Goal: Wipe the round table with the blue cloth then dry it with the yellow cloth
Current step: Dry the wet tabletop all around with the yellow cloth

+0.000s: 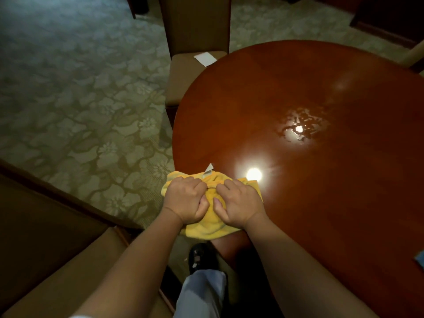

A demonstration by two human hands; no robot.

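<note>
At the near-left edge of the round bench (321,214), both hands sit on the yellow cloth (211,228), bunched up and partly hanging over the rim. Left hand (184,199) has fingers curled into the fabric, gripping a fold; right hand (237,204) likewise curled, thumb tucked in, pinching the cloth just beside the left. Knuckles nearly touching. A white tag (208,169) sticks up from the far side of the cloth.

Step in hand, by my read: the drying pass, yellow cloth in use, blue wipe probably finished. Blue cloth (420,260): only a small bluish scrap at the far right frame edge, on or near the bench rim; likely it, cannot say for sure.

Wet patch (302,125) shows in the middle of the bench, streaky water catching the light, well apart from the cloth. A bright lamp reflection (254,174) lies just beside the cloth's far-right corner.

Next move calls for: flatten or re-bunch the cloth, press down, sweep far and right toward the wet patch, then cover the rest of the top. Most of the surface looks not yet dried.

Also there: chair (195,72) at far left with a white paper (205,59) on its seat, patterned carpet (80,111), the person's shoe (202,257) below the bench edge.
</note>
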